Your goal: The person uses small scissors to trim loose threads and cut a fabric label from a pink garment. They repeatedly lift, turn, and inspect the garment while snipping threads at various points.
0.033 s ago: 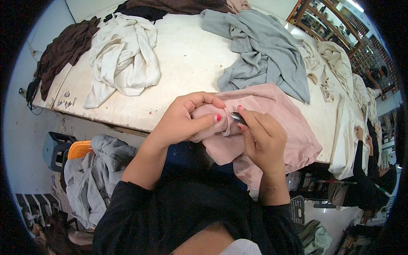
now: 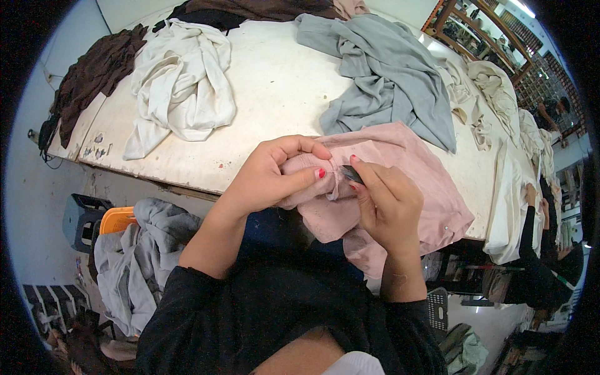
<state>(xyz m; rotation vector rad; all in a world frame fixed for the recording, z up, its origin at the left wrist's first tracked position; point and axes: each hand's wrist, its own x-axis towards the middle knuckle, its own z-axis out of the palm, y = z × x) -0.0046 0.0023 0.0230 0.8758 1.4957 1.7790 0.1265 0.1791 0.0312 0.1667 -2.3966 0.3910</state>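
A pink garment [image 2: 420, 172] drapes over the table's front edge and hangs down on the near side. My left hand [image 2: 273, 170] pinches a gathered fold of it between thumb and fingers, red nail polish showing on the thumb. Close by on the right, my right hand [image 2: 389, 197] grips small dark thread snips [image 2: 351, 174] between thumb and forefinger. Their pointed tip touches the pink cloth at a seam beside my left fingertips. The rest of the snips is hidden inside my right hand.
On the white table [image 2: 275, 75] lie a white garment [image 2: 184, 87], a grey-blue garment [image 2: 400, 81] and dark brown cloth [image 2: 100, 72]. Cream cloth [image 2: 500, 206] hangs off the right side. Grey cloth [image 2: 144, 262] covers an orange container [image 2: 117, 220] at lower left. Another person's arm [image 2: 530, 215] reaches in at far right.
The snips have tilted slightly and their blades look darker. Both hands and the pink garment stay almost in place. The person at far right has shifted an arm a little.
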